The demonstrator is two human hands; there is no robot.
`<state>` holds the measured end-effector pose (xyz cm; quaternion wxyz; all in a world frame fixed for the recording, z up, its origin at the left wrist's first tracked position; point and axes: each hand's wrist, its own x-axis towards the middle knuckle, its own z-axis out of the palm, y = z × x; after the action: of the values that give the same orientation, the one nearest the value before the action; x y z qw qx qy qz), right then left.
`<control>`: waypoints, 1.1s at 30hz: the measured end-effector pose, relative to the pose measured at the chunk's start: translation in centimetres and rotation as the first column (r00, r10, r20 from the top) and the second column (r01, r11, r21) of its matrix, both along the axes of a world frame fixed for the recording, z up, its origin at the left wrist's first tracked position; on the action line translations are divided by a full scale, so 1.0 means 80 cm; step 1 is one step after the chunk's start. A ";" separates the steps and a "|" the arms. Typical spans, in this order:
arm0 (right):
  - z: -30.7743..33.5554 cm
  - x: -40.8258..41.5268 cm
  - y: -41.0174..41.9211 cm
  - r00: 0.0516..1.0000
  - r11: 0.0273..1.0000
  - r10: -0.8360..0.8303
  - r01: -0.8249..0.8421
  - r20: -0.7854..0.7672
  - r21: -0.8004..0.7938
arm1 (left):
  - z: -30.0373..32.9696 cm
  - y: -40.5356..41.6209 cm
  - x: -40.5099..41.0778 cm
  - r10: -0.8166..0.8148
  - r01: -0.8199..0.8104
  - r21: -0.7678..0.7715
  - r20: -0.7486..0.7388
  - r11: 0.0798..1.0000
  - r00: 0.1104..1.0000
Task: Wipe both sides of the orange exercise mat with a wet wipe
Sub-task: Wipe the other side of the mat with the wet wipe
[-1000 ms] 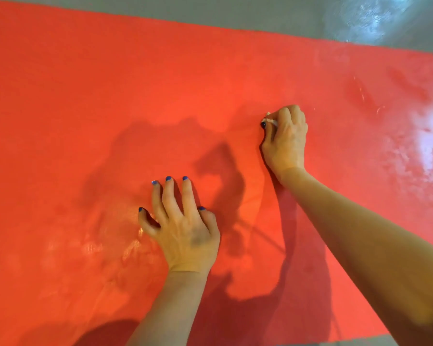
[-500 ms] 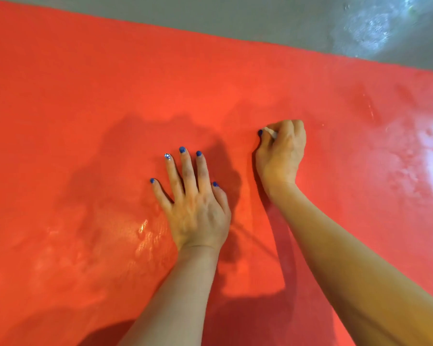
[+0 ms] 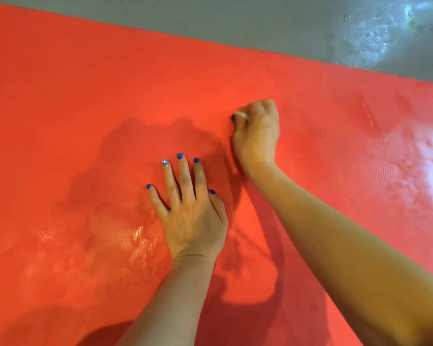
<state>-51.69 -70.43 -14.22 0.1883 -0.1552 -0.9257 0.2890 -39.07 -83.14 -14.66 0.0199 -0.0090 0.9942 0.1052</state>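
Note:
The orange exercise mat (image 3: 73, 121) lies flat and fills most of the view. My left hand (image 3: 193, 211) rests flat on it near the middle, fingers straight and spread. Just beyond and to the right, my right hand (image 3: 258, 133) is curled into a fist on the mat and grips a balled-up wet wipe (image 3: 243, 115). Only a small whitish bit of the wipe shows between thumb and fingers. Damp, shiny patches gleam on the mat at the right (image 3: 430, 158) and near my left wrist.
Grey floor (image 3: 235, 23) runs along the mat's far edge, with a bright reflection at the top right. Shadows of my arms and head fall across the mat's middle.
My left hand slid forward on the mat and its fingers flattened. The right hand with the wipe stayed in about the same spot, shifting only slightly.

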 end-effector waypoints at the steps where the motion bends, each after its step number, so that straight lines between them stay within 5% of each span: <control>1: 0.001 0.001 -0.011 0.993 0.993 0.122 -0.122 0.003 0.003 | 0.000 0.000 0.000 0.002 -0.002 0.007 0.004 1.000 1.000; 4: 0.009 -0.006 0.023 0.972 0.965 0.231 -0.234 0.038 0.116 | -0.001 -0.003 0.000 -0.004 0.004 0.006 0.015 1.000 1.000; 10: 0.003 -0.017 0.074 0.981 0.978 -0.196 0.194 0.013 0.081 | 0.003 0.000 0.001 -0.017 0.018 -0.022 0.025 1.000 1.000; 16: 0.006 -0.049 -0.005 0.960 0.957 0.277 -0.279 0.031 0.076 | 0.003 -0.002 -0.001 -0.012 0.013 -0.015 0.035 1.000 0.999; 23: 0.001 -0.056 0.077 0.988 0.988 -0.146 0.142 0.051 0.068 | 0.004 -0.002 0.000 -0.020 0.020 -0.003 0.047 1.000 0.999; 30: 0.013 -0.086 0.019 0.923 0.918 0.373 -0.382 0.089 0.109 | 0.004 -0.002 -0.001 -0.009 0.009 0.011 0.049 1.000 0.999; 33: 0.016 -0.104 0.067 0.914 0.881 0.392 -0.406 0.105 0.243 | 0.004 -0.002 0.000 -0.011 0.010 0.015 0.049 1.000 0.999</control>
<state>-60.00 -65.10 -12.96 0.1191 0.0571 -0.9722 0.1935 -39.09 -83.33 -14.31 0.0447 -0.0062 0.9927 0.1120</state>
